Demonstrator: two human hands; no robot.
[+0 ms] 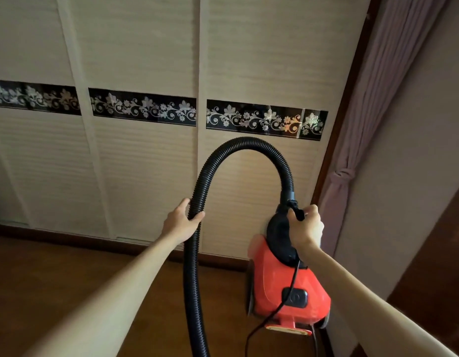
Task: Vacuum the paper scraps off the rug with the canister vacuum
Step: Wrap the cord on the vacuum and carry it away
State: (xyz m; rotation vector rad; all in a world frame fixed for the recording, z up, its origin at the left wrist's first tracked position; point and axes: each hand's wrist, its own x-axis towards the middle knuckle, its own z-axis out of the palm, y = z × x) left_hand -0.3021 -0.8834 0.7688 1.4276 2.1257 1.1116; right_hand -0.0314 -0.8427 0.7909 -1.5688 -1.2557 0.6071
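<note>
Head: left fingers (198, 217) grip black hose (249, 143) (ribbed); right fingers (311, 211) grip red vacuum (272, 279).

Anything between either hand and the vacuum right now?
Nothing visible: the left hand grips the hose, and the right hand grips a black part atop the red canister. No rug is in view, so that path can't be judged.

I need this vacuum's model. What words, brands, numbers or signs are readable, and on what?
None readable.
The canister vacuum shows no legible brand or number; the mark on its black switch is too blurred.
The black bands on the wardrobe doors carry floral ornament only.
</note>
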